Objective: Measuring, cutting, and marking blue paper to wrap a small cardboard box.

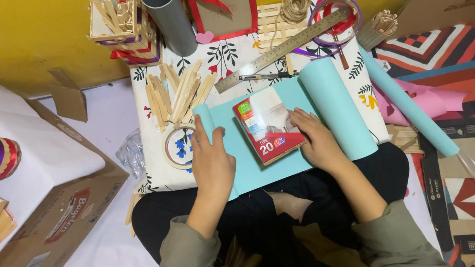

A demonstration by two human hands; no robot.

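Small red box (268, 126) lies centre frame on turquoise paper sheet (263, 165), on floral counter (231, 57). Left hand (211, 158) flat, open, pinning sheet's left curl. Right hand (317, 138) open, steadying box. Advice: keep box square to sheet edge.

- The small red and white box (268, 126) is lying flat, slightly turned, right in the middle of the teal paper sheet (258, 169).
- That teal sheet is spreading across the table's near edge, its right end curling up into a fat roll (335, 108), left edge curling too.
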